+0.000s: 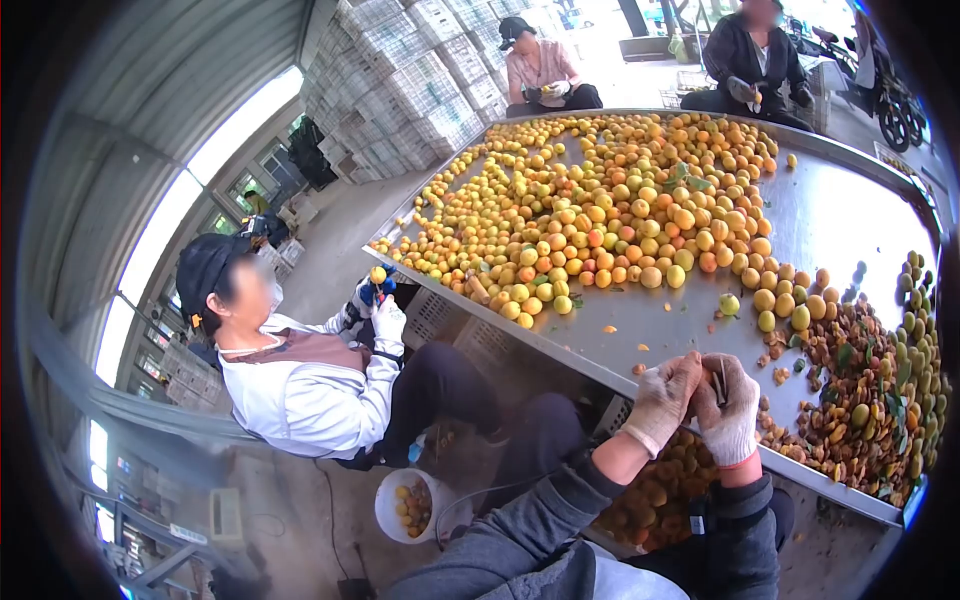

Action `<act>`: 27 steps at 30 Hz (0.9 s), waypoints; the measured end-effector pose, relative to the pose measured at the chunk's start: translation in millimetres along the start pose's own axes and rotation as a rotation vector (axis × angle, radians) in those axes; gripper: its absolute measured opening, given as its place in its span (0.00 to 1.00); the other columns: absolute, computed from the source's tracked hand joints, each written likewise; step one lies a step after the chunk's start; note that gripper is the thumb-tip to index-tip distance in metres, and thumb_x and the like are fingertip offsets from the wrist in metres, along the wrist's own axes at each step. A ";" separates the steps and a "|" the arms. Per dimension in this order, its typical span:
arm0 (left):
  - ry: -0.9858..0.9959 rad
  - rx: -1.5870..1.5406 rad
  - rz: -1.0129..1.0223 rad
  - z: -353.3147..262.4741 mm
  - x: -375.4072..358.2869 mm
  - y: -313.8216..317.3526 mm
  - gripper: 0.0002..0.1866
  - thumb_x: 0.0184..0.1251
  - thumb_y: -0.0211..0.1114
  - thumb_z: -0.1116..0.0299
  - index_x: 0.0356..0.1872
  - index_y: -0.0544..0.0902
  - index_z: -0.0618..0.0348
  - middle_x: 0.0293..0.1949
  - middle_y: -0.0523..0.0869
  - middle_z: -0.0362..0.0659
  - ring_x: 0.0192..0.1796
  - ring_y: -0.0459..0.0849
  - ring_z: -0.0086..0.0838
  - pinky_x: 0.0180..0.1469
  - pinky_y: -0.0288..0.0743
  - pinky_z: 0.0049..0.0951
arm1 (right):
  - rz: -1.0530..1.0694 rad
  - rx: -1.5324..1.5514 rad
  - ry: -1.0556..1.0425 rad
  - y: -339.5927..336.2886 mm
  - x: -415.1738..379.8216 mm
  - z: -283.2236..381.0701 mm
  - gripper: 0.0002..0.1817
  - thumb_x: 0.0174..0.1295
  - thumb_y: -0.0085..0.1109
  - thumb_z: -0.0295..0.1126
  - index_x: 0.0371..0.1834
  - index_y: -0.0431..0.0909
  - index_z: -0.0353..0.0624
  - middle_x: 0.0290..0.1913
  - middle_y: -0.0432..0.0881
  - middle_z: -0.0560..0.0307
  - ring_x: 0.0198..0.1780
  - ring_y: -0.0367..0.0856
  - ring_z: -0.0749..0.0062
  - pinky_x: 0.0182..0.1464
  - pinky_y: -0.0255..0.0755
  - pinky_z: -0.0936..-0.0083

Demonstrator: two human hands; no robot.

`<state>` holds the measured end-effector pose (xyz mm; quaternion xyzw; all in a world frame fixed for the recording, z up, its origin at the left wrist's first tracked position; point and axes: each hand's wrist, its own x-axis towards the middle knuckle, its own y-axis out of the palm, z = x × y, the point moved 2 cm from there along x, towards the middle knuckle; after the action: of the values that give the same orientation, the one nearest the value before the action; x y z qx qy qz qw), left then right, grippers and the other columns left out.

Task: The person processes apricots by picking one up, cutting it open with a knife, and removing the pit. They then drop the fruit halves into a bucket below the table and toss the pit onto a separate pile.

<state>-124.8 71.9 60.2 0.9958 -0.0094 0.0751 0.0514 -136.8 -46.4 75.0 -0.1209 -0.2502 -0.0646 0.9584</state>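
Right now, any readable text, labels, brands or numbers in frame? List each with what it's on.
None readable.
Stacked crates: no lettering can be made out.
Metal table: bare steel, no markings show.
White bucket: no label shows.
Left hand and right hand: plain work gloves, no print.
Co-workers' clothing and caps: any logos are too small or blurred to tell.

You are in a fruit-sorting shed, a working packing place rather than a home. A wide metal table [850,215] carries a big heap of yellow-orange fruit [610,200], with split pieces and pits [860,400] piled at its near edge. White crates [410,70] are stacked high along the wall under a corrugated roof [170,90]. 3 other workers sit round the table, and a white bucket [410,505] stands on the concrete floor.
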 end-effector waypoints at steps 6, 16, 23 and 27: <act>-0.182 0.053 0.029 -11.4 -4.4 6.7 0.15 0.72 0.56 0.61 0.41 0.83 0.65 0.24 0.77 0.32 0.23 0.74 0.14 0.24 0.68 0.17 | -0.090 0.440 0.326 -2.4 -1.4 -10.2 0.07 0.63 0.52 0.26 0.38 0.77 0.35 0.25 0.77 0.64 0.23 0.71 0.87 0.24 0.64 0.87; -0.454 -0.068 0.178 -11.3 -0.9 -1.7 0.10 0.67 0.57 0.69 0.40 0.83 0.63 0.22 0.76 0.34 0.19 0.72 0.15 0.19 0.65 0.17 | 0.107 0.296 0.343 -15.1 -2.8 -9.6 0.08 0.61 0.52 0.24 0.39 0.79 0.34 0.30 0.80 0.58 0.30 0.75 0.79 0.34 0.70 0.80; -0.400 0.061 0.302 -15.3 -4.6 -5.3 0.10 0.65 0.57 0.68 0.37 0.83 0.63 0.21 0.77 0.34 0.19 0.73 0.17 0.22 0.68 0.20 | 0.314 0.197 0.298 -30.0 4.3 -5.6 0.12 0.47 0.50 0.15 0.34 0.78 0.36 0.31 0.81 0.49 0.27 0.79 0.63 0.28 0.73 0.71; -0.391 0.029 0.289 -11.8 -3.9 -5.3 0.15 0.72 0.59 0.58 0.42 0.81 0.61 0.27 0.80 0.36 0.24 0.79 0.18 0.24 0.70 0.19 | 0.139 0.378 0.411 -22.9 -2.0 -29.8 0.13 0.64 0.52 0.37 0.40 0.80 0.39 0.16 0.71 0.68 0.11 0.63 0.86 0.13 0.54 0.86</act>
<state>-130.2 78.4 70.7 0.9804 -0.1604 -0.1123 0.0229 -128.9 -76.2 53.4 0.0587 -0.0496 0.0259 0.9967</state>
